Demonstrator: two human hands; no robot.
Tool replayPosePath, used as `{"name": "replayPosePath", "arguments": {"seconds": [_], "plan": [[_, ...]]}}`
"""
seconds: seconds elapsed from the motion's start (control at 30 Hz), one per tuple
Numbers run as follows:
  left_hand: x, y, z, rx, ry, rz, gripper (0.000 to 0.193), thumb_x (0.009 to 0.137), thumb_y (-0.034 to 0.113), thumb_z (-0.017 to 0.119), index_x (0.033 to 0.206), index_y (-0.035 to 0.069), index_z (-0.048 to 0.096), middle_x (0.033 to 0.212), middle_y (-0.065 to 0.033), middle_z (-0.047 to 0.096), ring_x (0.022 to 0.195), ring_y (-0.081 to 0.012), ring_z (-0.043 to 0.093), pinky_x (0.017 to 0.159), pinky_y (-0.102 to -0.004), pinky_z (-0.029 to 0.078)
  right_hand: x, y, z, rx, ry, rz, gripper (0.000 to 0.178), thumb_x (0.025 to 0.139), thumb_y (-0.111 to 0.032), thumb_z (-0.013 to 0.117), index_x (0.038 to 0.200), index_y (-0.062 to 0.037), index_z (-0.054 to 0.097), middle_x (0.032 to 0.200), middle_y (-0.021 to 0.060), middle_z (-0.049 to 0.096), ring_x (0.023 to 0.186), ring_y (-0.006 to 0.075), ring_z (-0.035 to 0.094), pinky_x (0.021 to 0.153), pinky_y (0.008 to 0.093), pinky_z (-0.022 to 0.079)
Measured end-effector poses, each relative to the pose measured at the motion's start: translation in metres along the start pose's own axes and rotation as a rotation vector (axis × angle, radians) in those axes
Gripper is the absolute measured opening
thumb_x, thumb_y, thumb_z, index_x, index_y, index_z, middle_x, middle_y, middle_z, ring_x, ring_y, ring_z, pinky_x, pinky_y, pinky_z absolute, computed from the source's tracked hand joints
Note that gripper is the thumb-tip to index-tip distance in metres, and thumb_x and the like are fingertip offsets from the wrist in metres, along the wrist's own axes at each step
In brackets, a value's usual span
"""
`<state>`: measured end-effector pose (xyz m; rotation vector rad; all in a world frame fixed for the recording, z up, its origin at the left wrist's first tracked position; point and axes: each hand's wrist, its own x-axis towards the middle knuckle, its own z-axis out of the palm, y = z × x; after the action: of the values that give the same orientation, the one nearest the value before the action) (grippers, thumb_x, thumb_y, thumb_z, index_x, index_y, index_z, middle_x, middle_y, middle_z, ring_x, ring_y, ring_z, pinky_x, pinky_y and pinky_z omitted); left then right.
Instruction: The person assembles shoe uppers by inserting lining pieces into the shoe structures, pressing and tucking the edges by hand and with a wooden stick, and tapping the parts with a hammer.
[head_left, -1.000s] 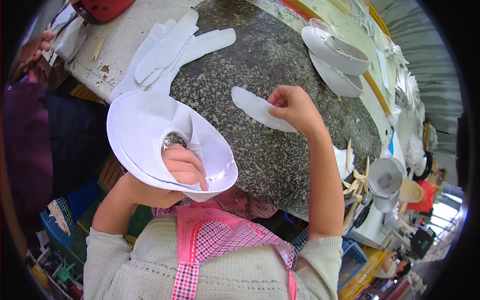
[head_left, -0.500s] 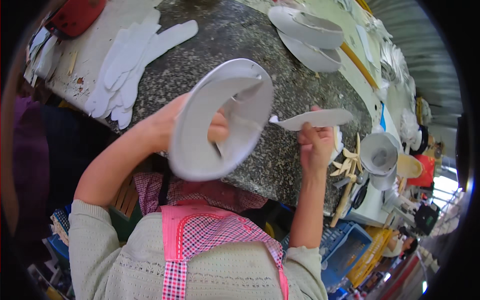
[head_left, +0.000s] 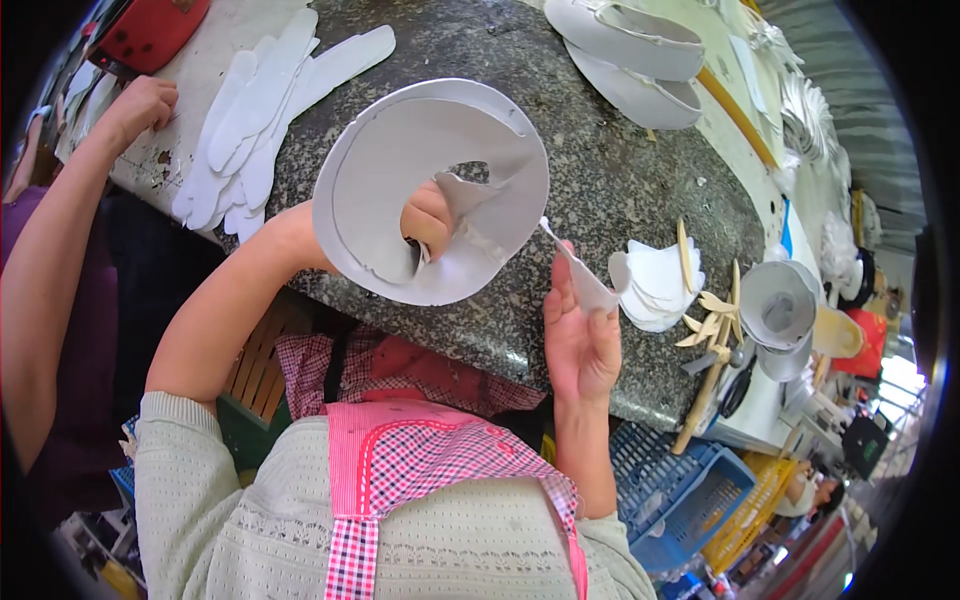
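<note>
My left hand (head_left: 428, 218) is inside a large pale-grey, curved piece that looks like a shoe upper (head_left: 365, 135). Its curled fingers show through the opening, and the piece is held up over the dark stone slab (head_left: 480, 45) with its wide rim facing up. Just to its right, my right hand (head_left: 580, 350) grips a thin white curved piece (head_left: 592, 285) between thumb and fingers. That piece is tilted, its narrow tip close to the upper's rim. Beside my right hand lies a small stack of white rounded pieces (head_left: 660, 290).
Flat white sole-shaped pieces (head_left: 245, 130) lie at left. Grey uppers (head_left: 635, 45) stand at far right, with others (head_left: 775, 305) nearer. A hammer (head_left: 700, 405) and wooden sticks (head_left: 713, 320) lie at the right edge. Another person's hand (head_left: 150, 100) rests near a red pot (head_left: 150, 35).
The upper has turned so its inside faces up more. My right hand has moved left and nearer, tilting the white piece, uncovering the white stack. Another person's arm has appeared at left.
</note>
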<state>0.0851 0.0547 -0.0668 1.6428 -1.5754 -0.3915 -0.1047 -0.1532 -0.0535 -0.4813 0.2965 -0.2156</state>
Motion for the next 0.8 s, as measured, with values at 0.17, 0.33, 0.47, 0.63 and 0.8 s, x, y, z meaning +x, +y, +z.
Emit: {"name": "replayPosePath", "arguments": {"seconds": [0.17, 0.33, 0.47, 0.63, 0.8], "plan": [[0.005, 0.001, -0.005, -0.061, 0.004, 0.043, 0.018, 0.062, 0.009, 0.070, 0.078, 0.008, 0.060, 0.080, -0.0047, 0.059, 0.080, -0.0240, 0.057, 0.072, -0.0340, 0.045, -0.007, 0.011, 0.010, 0.162, -0.021, 0.006, 0.055, 0.074, -0.009, 0.072, 0.125, -0.0108, 0.050, 0.143, 0.0203, 0.027, 0.124, 0.0245, 0.042, 0.095, 0.0353, 0.042], [0.011, 0.020, -0.017, -0.095, 0.007, -0.011, 0.023, 0.062, 0.012, 0.071, 0.083, 0.011, 0.061, 0.086, -0.0048, 0.059, 0.083, -0.0248, 0.057, 0.070, -0.0357, 0.046, -0.003, 0.014, 0.015, 0.428, -0.095, -0.016, 0.078, 0.069, 0.002, 0.072, 0.135, -0.0139, 0.036, 0.146, 0.0188, 0.016, 0.106, 0.0176, 0.051, 0.085, 0.0353, 0.038], [0.013, 0.016, -0.016, -0.058, -0.001, 0.027, 0.025, 0.062, 0.013, 0.072, 0.085, 0.012, 0.062, 0.089, -0.0043, 0.059, 0.086, -0.0247, 0.057, 0.073, -0.0365, 0.045, 0.004, 0.019, 0.010, 0.129, -0.283, -0.113, 0.048, 0.068, 0.003, 0.072, 0.111, -0.0117, 0.057, 0.139, 0.0165, 0.030, 0.096, 0.0166, 0.053, 0.080, 0.0330, 0.039], [0.014, 0.015, -0.013, -0.021, -0.001, 0.053, 0.028, 0.061, 0.015, 0.073, 0.087, 0.014, 0.064, 0.091, -0.0037, 0.059, 0.089, -0.0245, 0.057, 0.076, -0.0374, 0.044, 0.022, 0.010, 0.034, -1.605, -0.414, -0.772, 0.026, 0.062, 0.005, 0.069, 0.086, -0.0059, 0.065, 0.100, 0.0131, 0.058, 0.079, 0.0265, 0.060, 0.068, 0.0345, 0.049], [0.014, 0.026, -0.015, -0.024, -0.078, -0.101, 0.033, 0.061, 0.018, 0.073, 0.093, 0.016, 0.065, 0.094, -0.0024, 0.059, 0.098, -0.0222, 0.055, 0.088, -0.0396, 0.038, 0.031, 0.017, 0.026, -1.748, -0.410, -0.646, 0.027, 0.062, 0.001, 0.067, 0.089, -0.0052, 0.064, 0.094, 0.0156, 0.058, 0.078, 0.0313, 0.060, 0.062, 0.0362, 0.049]]}}
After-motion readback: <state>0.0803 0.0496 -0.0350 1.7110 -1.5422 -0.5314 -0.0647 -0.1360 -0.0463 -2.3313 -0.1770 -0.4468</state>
